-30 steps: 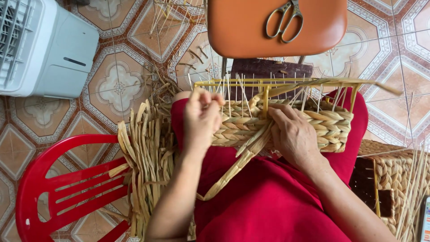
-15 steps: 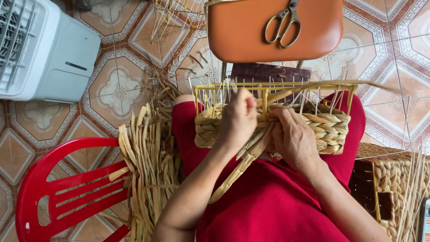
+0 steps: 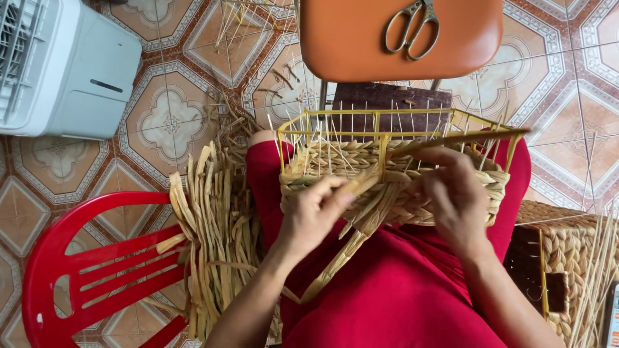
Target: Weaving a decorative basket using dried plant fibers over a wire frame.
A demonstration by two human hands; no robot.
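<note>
A half-woven straw basket (image 3: 335, 161) on a yellow wire frame (image 3: 380, 122) rests on my lap, which is covered in red cloth. My left hand (image 3: 316, 209) pinches a flat straw strand (image 3: 348, 238) against the basket's near wall; the strand's loose end trails down over my lap. My right hand (image 3: 454, 193) presses on the woven wall to the right, fingers curled around the weave and a strand that runs up to the frame's right corner.
An orange chair seat (image 3: 361, 38) with scissors (image 3: 412, 26) stands ahead. A bundle of dried straw (image 3: 216, 219) lies on a red plastic chair (image 3: 84, 264) at left. A white appliance (image 3: 71, 71) sits at the upper left; a finished woven basket (image 3: 567, 258) at right. Tiled floor.
My left hand has moved from the basket's left end toward its middle and now pinches the strand there. My right hand has shifted slightly right along the weave.
</note>
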